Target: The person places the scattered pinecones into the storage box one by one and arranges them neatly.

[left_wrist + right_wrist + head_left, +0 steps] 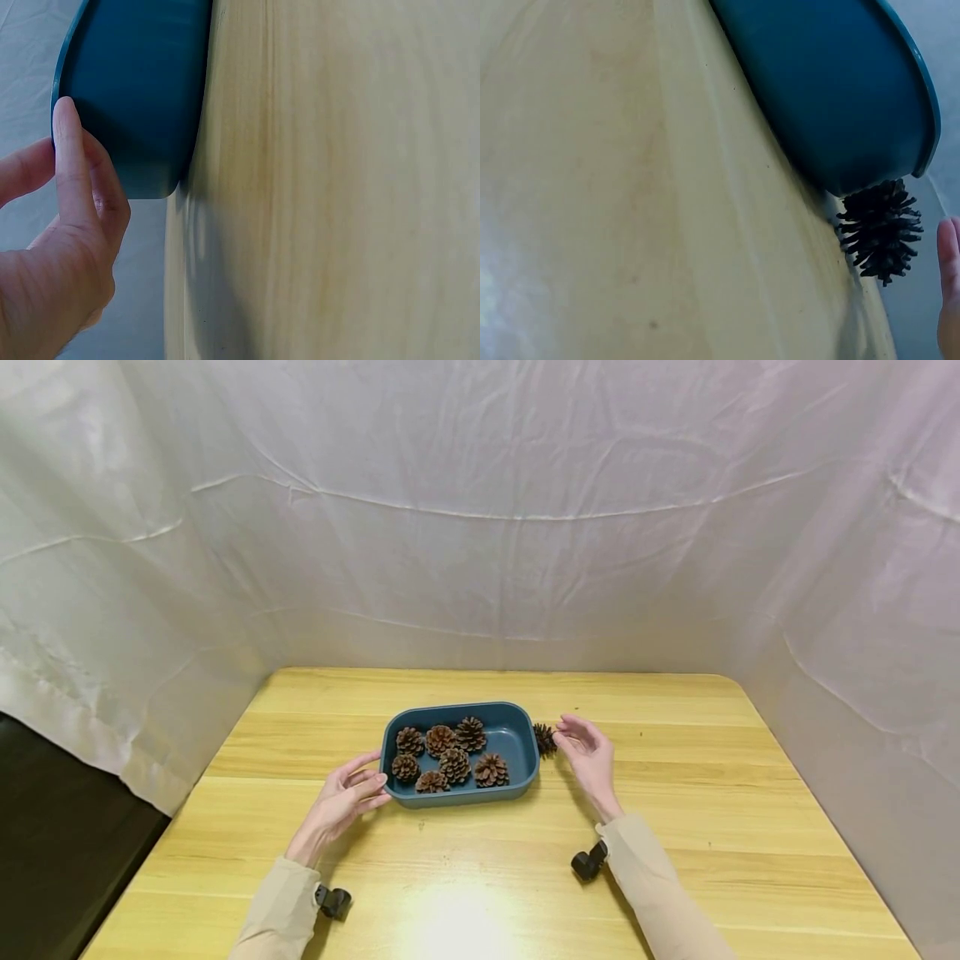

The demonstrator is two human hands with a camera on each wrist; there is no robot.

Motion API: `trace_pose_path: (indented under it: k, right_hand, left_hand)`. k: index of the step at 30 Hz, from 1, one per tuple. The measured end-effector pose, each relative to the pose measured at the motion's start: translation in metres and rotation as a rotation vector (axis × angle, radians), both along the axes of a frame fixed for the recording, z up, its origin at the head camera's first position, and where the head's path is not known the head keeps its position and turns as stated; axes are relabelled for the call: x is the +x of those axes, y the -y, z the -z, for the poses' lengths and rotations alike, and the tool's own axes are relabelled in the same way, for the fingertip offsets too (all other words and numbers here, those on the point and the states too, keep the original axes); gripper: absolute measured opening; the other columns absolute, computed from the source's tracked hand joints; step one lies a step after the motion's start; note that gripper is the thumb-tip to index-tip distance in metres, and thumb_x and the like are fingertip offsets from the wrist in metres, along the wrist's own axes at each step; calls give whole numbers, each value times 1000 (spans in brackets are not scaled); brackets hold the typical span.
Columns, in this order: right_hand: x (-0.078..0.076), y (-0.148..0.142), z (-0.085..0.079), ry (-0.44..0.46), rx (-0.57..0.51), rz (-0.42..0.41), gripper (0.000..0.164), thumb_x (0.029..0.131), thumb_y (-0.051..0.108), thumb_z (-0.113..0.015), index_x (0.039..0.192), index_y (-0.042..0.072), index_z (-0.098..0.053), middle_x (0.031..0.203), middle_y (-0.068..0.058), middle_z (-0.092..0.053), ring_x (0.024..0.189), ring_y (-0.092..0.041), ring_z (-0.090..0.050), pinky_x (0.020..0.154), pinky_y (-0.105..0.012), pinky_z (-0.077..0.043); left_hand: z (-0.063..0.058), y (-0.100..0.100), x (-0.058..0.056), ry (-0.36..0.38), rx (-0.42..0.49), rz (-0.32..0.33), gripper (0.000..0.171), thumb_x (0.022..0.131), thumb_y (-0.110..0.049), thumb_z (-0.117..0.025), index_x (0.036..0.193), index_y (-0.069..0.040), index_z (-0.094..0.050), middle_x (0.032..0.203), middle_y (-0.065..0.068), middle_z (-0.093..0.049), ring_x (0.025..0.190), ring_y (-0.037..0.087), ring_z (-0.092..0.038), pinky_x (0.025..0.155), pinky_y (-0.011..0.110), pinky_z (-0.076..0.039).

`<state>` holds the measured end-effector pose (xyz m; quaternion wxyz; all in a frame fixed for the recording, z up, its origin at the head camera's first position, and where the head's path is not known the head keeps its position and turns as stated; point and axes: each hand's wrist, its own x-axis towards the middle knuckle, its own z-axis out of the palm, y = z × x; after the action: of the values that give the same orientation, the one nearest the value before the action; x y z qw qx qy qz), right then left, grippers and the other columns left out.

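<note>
A blue rectangular tub [459, 800] with rounded corners stands on the wooden table, with several brown pine cones [454, 765] inside. My left hand [341, 802] holds the tub's left end, thumb at the rim and fingers against the outer wall; the left wrist view shows the thumb [71, 150] along the outside. One darker pine cone [881, 231] sits outside, right against the tub's right end. Beside that cone is my right hand [588, 756], fingers loosely bent. In the right wrist view a gap shows between the cone and the fingers [950, 255].
The light wooden table [465, 868] spreads around the tub. Pale cloth [480, 577] hangs behind it and along both sides. A dark surface [60, 835] lies beyond the table's left edge. Small black cameras [332, 902] sit at both wrists.
</note>
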<state>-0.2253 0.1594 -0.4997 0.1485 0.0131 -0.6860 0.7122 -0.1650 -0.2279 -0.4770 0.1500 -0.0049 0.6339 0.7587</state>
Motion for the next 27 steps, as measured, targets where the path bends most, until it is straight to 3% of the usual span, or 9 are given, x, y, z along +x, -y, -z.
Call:
trace_pose_path:
  k: [10, 14, 19, 27]
  right_hand:
    - [3, -6, 5, 102, -63, 79, 39, 89, -5, -68, 128, -4, -61, 118, -12, -68, 104, -14, -65, 92, -11, -57]
    - [3, -9, 6, 110, -71, 89, 39, 89, -6, -69, 127, -6, -62, 113, -5, -70, 100, -10, -65, 88, -11, -58]
    - [3, -11, 9, 131, -56, 72, 40, 89, -6, -69, 128, -6, -61, 123, -18, -65, 95, -4, -64, 85, -11, -58]
    - [1, -13, 11, 110, 4, 6, 48, 87, -8, -71, 133, -8, -56, 134, -30, -57, 113, -25, -63, 93, -11, -56]
  left_hand:
    - [0, 0, 0, 6, 4, -4, 67, 99, 3, -55, 156, 7, -20, 100, -1, -60, 83, 7, -65, 86, 23, -64]
    - [0, 0, 0, 11, -2, -7, 67, 99, 3, -55, 156, 7, -20, 100, -1, -60, 83, 7, -65, 87, 24, -64]
    - [0, 0, -1, 10, -1, -9, 67, 99, 3, -55, 156, 7, -20, 100, -1, -60, 83, 7, -65, 87, 24, -64]
    - [1, 0, -1, -3, -4, -4, 67, 99, 4, -55, 156, 7, -20, 96, -4, -60, 82, 7, -65, 86, 23, -64]
